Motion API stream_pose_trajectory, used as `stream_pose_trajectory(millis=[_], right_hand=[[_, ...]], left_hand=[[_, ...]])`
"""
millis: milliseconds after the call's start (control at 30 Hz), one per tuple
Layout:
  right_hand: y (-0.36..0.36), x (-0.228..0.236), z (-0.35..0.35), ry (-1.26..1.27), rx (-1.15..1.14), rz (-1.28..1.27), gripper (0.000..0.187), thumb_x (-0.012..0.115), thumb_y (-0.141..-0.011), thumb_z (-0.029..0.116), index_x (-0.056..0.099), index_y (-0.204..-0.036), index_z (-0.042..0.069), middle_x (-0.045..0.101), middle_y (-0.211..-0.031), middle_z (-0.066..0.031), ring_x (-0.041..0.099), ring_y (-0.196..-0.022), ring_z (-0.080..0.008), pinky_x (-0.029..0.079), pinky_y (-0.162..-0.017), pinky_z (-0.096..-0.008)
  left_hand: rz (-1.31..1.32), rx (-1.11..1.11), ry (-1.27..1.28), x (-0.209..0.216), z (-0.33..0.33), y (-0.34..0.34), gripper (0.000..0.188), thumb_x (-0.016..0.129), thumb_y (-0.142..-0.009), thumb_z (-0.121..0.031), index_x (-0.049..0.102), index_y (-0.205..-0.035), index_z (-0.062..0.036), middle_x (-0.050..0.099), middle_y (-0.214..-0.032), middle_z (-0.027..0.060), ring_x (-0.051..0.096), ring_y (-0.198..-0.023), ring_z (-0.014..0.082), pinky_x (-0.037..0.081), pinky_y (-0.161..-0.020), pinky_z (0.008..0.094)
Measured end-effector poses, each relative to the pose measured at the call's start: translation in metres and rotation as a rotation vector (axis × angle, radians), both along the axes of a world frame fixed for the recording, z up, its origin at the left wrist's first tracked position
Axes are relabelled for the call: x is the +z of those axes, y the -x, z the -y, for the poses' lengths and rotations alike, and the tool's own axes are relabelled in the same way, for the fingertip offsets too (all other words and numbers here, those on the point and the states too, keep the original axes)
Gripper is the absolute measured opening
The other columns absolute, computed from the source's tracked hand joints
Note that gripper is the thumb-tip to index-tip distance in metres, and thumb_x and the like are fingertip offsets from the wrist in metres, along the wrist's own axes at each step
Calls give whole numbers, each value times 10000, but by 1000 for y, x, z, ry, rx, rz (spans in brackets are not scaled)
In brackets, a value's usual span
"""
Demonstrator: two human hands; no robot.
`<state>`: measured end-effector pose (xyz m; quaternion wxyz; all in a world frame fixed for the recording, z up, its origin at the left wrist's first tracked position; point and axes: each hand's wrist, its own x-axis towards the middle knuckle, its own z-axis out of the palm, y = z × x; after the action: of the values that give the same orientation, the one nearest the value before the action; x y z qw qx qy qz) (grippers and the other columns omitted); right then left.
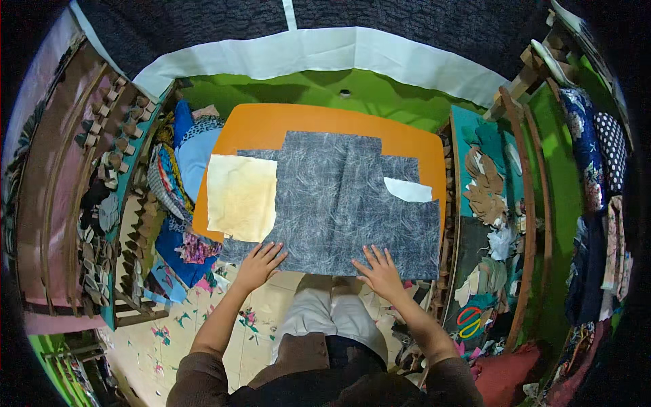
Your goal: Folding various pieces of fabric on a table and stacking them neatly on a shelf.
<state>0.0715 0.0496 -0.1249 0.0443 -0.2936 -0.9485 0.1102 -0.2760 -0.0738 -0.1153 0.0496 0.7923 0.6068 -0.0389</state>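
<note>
A dark grey patterned sheet of fabric (332, 197) lies spread over the orange tabletop (258, 125), its near edge at the table's front. My left hand (260, 266) rests flat on its near edge, fingers spread and pointing away from me. Just beyond those fingers lies a cream, roughly square piece (242, 197) with uneven edges, on the left of the fabric. My right hand (381, 273) also lies flat on the near edge, fingers apart. Farther right, a small white piece (409, 190) with a curved lower edge shows against the grey fabric. Neither hand grips anything.
Folded and crumpled cloths (193, 163) crowd the table's left side. On the right, a bench (468, 237) carries brown and green scraps and red-and-yellow-handled scissors (469, 321). A wooden rack (112, 197) stands at far left. Fabric snippets (249, 317) litter the tiled floor.
</note>
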Motion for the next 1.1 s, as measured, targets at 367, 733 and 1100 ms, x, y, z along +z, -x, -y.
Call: stream_pose_trajectory(millis=[367, 733, 1100], right_hand=[[-28, -2, 8, -84, 8, 153, 606, 523, -777, 76, 369, -1330, 268, 301, -1414, -70, 320, -1278, -251, 252, -1037, -485], [-18, 14, 17, -66, -159, 207, 629, 592, -739, 66, 395, -1316, 218, 333, -1397, -45, 317, -1278, -252, 251, -1052, -448], [-13, 11, 56, -207, -392, -121, 398, 538, -697, -17, 576, -1078, 93, 622, -1044, -76, 572, -989, -263, 417, -883, -414]], left_hand=[[-84, 77, -256, -17, 16, 22, 449, 451, -813, -140, 434, -1257, -76, 423, -1326, 106, 424, -1206, 198, 337, -991, 362], [-33, -79, -353, -36, -7, -6, 492, 468, -813, -173, 403, -1298, -129, 372, -1366, 119, 367, -1248, 231, 287, -1016, 435], [85, -178, -515, 3, 9, 60, 195, 514, -749, -125, 555, -915, -29, 602, -1046, 83, 588, -935, 212, 482, -760, 314]])
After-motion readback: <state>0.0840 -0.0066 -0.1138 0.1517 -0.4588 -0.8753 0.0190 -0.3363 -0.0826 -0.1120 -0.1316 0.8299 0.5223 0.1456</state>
